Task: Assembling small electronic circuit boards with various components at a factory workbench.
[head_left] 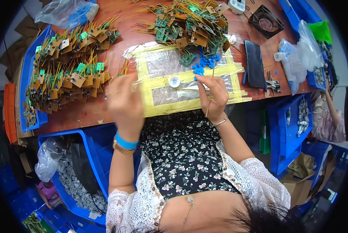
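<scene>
My left hand [125, 103] is smeared by motion over the left edge of the taped work mat [146, 112]; its fingers cannot be made out. My right hand [216, 95] is closed over the mat, with a thin brown stick [209, 106] running through its fingers. Its fingertips are beside a small heap of blue plastic pieces [209, 61]. A second thin stick [187, 89] lies between that hand and a small round white cup [174, 82]. One green circuit board [187, 59] lies at the heap's left.
Wired circuit boards pile up at the back [197, 29] and fill a blue tray [36, 124] on the left. A phone [254, 64], a black fan [266, 21] and plastic bags [288, 64] lie to the right. Blue bins [92, 155] stand below the table. A co-worker's arm [331, 103] shows far right.
</scene>
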`<state>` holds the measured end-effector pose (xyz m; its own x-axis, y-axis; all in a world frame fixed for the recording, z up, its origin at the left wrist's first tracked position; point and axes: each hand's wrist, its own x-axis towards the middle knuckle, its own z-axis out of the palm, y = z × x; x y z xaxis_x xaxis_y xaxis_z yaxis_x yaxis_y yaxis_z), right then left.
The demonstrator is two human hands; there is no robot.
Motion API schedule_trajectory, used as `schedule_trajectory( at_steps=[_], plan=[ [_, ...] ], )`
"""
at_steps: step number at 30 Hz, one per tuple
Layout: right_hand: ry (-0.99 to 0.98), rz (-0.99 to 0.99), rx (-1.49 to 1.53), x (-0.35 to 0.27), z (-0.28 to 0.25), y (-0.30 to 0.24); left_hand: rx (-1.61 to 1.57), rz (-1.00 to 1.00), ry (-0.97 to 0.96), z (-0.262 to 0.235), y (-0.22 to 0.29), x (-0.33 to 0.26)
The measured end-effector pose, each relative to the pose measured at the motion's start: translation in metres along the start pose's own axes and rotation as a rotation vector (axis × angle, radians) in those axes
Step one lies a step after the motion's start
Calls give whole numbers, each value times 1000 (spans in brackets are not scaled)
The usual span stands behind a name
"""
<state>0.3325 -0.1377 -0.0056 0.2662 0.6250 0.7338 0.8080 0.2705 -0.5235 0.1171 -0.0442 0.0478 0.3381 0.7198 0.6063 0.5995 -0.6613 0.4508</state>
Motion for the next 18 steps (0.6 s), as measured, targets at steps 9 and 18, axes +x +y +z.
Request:
schedule_trajectory(
  at_steps=[9,18],
  plan=[
    [76,-44,28,-6,2,6,93,240,-427,119,37,58],
    [54,-76,69,-7,0,6,169,296,-415,125,29,51]
  ],
)
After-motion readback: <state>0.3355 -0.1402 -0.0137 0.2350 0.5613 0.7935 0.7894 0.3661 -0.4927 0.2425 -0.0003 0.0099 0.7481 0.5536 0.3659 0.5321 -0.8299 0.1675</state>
